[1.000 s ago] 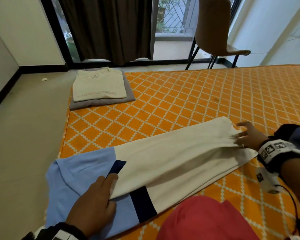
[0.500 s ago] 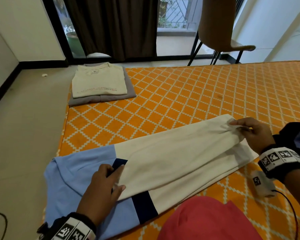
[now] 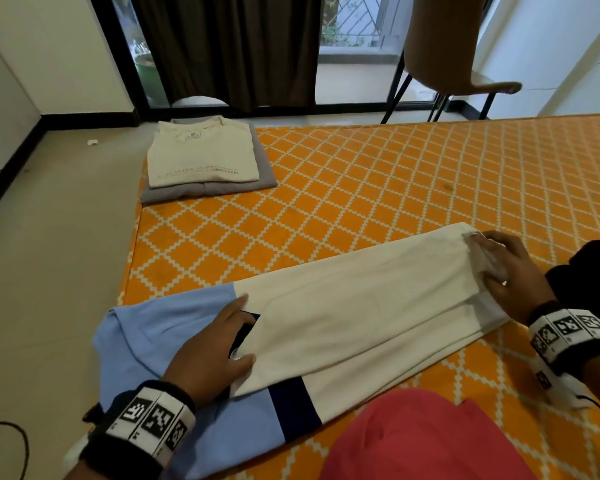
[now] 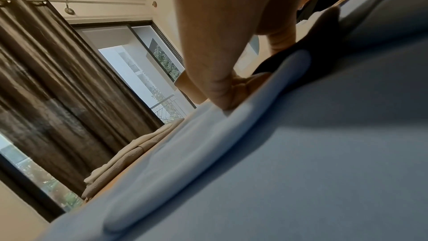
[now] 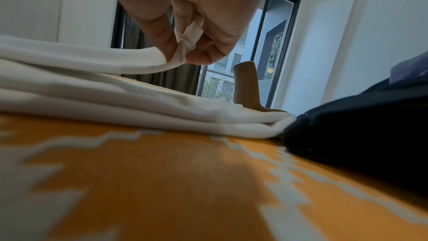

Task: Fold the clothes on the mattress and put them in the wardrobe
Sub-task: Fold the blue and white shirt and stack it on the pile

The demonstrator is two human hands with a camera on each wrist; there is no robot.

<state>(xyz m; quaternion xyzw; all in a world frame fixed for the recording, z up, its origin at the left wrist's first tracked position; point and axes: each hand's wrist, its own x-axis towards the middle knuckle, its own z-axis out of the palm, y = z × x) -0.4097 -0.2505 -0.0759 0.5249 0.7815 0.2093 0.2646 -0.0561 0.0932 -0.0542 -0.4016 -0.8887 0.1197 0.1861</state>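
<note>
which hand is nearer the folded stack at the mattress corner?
Left. The left hand presses the shirt's blue end, on the folded stack's side; the right hand pinches the white end, farther off.

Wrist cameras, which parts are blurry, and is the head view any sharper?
Left wrist view: the blue cloth near the lens is soft. Right wrist view: the mattress foreground smears; the right hand pinching white fabric is clearer. Head view: mostly sharp, edges bent.
</note>
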